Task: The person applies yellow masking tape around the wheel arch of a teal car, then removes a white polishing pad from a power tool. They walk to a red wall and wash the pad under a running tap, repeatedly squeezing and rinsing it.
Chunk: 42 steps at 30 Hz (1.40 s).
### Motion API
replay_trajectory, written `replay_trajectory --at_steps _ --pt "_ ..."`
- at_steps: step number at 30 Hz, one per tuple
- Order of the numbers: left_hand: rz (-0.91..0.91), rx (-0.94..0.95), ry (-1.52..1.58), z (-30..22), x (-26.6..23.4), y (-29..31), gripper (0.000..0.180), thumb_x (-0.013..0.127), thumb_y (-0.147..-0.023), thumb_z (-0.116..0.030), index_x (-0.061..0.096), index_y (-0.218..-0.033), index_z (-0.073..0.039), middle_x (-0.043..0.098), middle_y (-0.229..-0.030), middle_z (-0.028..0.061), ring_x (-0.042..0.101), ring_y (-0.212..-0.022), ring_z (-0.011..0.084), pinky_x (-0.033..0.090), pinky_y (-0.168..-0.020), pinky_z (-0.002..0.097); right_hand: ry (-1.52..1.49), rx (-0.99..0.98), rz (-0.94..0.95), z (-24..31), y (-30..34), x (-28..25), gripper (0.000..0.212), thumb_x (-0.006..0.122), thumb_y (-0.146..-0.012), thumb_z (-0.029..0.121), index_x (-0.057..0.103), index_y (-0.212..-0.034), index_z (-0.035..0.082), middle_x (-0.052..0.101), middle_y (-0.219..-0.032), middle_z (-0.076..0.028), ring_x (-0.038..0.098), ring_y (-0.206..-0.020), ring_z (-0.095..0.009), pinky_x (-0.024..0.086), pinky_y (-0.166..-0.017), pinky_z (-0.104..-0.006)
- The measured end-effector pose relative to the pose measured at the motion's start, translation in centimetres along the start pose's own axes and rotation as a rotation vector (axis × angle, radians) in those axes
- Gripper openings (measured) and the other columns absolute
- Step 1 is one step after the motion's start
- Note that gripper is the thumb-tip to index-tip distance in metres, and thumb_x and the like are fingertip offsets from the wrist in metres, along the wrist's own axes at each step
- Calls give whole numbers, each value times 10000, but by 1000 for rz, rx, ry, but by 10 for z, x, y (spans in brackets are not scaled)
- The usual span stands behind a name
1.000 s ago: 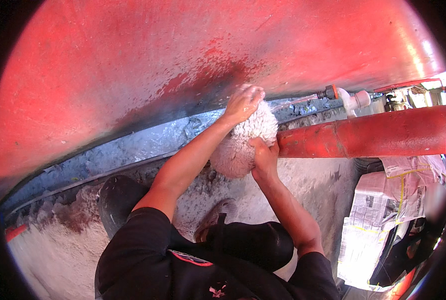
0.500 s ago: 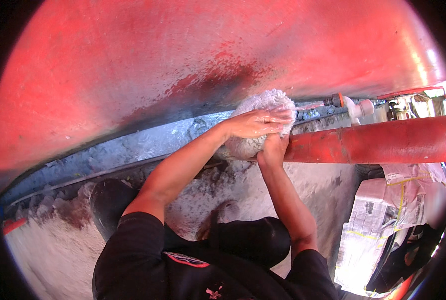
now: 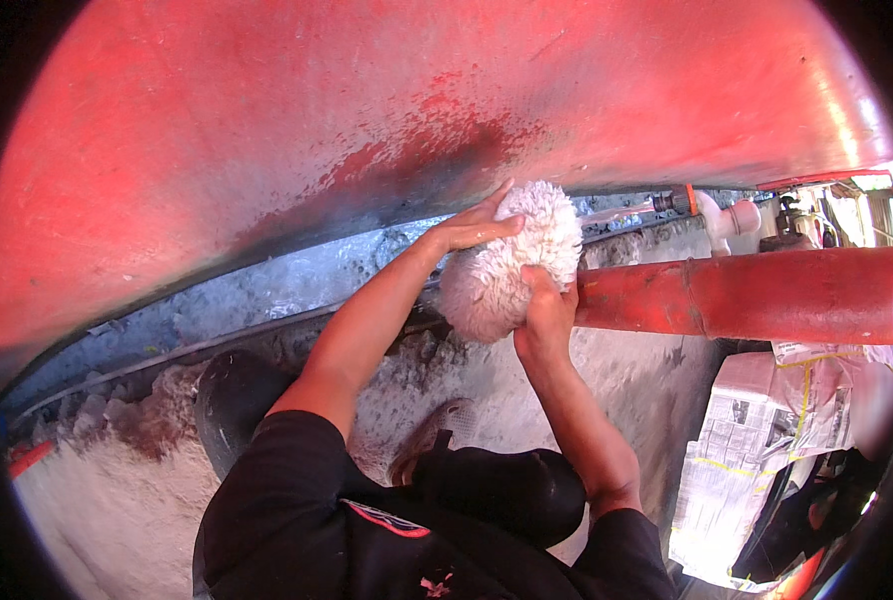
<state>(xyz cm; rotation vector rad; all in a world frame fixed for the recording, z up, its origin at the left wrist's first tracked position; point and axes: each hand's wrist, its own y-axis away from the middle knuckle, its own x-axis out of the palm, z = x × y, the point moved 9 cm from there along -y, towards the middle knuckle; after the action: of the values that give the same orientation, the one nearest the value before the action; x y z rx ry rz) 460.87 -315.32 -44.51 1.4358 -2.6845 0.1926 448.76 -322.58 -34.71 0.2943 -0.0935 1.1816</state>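
A round, shaggy white wool pad [image 3: 527,240] is between my two hands, its fluffy face turned up. My left hand [image 3: 479,226] grips its upper left rim, thumb laid on the pile and fingers along the far edge. From below, my right hand [image 3: 549,308] clasps the lower right rim, thumb pressed on the face; its other fingers are mostly hidden. A water stream [image 3: 622,213] runs from a dark nozzle with an orange ring [image 3: 679,201] on a white pipe fitting [image 3: 725,222] and reaches the pad's right side.
A big red curved surface [image 3: 267,120], with a dark wet patch, overhangs the work. The wet trough [image 3: 267,292] runs leftward beneath it. A red pipe [image 3: 747,294] crosses on the right, above newspaper-covered material [image 3: 737,440]. My black-clad knees are close below my arms.
My left hand has slid from across the pad to its upper left rim. The pad has turned, showing more of its fluffy face, and the water stream is more visible.
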Motion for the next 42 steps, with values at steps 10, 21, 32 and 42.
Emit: replay_trajectory --at_steps 10,21,32,42 --pt "-472 -189 -402 -20 -40 9 791 550 -808 -710 697 -1095 12 629 -1124 322 597 -1119 430 457 -949 454 77 -35 -19 -4 1 -10 476 564 -833 -26 508 -1306 -12 611 -1199 -122 614 -1075 -242 506 -923 -368" --pt "-232 -344 895 39 24 -16 358 578 -972 -376 707 -1027 -46 713 -944 58 659 -796 136 541 -763 324 497 -144 204 -13 20 -10 653 605 -854 11 344 -1453 24 529 -1327 -104 532 -1179 -211 418 -1016 -335" --pt "-5 384 -595 -77 47 5 449 437 -1001 -393 568 -1344 -135 407 -1516 133 251 -1456 341 191 -1186 486 205 -146 77 -9 -14 -2 533 583 -898 17 408 -1401 18 510 -1328 -112 517 -1191 -217 440 -989 -352" --pt "125 380 -354 -92 25 17 807 707 -824 -532 414 -1489 -180 241 -1591 186 126 -1497 356 133 -1203 487 68 -56 99 -9 -20 1 536 551 -881 -1 416 -1399 24 534 -1290 -103 536 -1152 -201 449 -980 -333"
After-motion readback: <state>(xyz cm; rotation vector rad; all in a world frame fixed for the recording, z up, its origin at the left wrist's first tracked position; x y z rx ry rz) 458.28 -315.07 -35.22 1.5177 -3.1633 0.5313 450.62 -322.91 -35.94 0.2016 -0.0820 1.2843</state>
